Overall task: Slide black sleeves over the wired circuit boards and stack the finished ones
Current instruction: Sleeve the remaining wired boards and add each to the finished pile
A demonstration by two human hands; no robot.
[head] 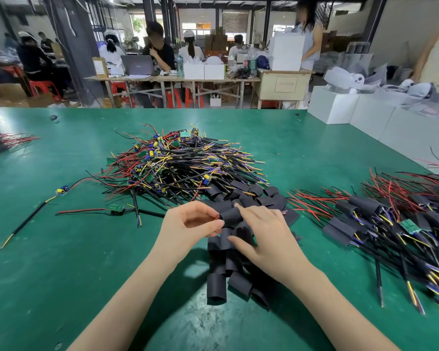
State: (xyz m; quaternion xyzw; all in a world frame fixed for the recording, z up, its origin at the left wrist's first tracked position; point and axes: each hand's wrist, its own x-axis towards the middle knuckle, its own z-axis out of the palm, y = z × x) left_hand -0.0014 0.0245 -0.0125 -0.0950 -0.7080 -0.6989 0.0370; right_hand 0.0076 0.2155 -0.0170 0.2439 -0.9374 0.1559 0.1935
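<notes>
A black tubular sleeve point(230, 216) is gripped by the right hand point(264, 239) above the green matted table point(61, 249). Red wire ends point(216, 218) are pinched by the left hand point(188, 222). Seated workers point(160, 50) are seen at benches behind.

Bare forearms point(127, 287) and hands (no sleeves, gloves, or jewellery).

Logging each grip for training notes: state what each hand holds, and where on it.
Left hand pinches the red wire ends sticking out of a black sleeve. Right hand grips that sleeve around its body.
</notes>
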